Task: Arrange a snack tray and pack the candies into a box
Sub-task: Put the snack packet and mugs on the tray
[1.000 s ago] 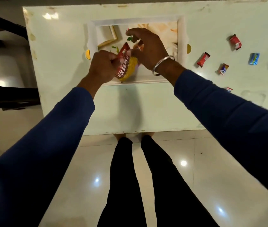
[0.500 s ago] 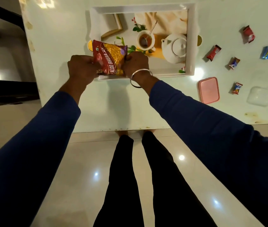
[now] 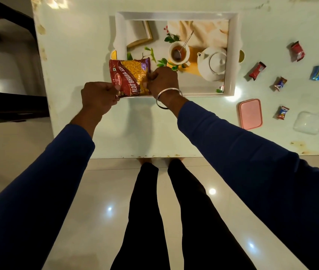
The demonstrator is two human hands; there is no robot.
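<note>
I held the snack bag (image 3: pixel 130 76) over the near left corner of the tray (image 3: pixel 230 55). My left hand (image 3: pixel 99 97) pinched its bottom corner and my right hand (image 3: pixel 163 80) gripped its side. It looked light, crinkly and slippery, so edges seemed best.

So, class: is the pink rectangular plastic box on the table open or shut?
Open: the pink rectangular plastic box lies lidless, its clear plastic lid apart on the table beside it.
</note>
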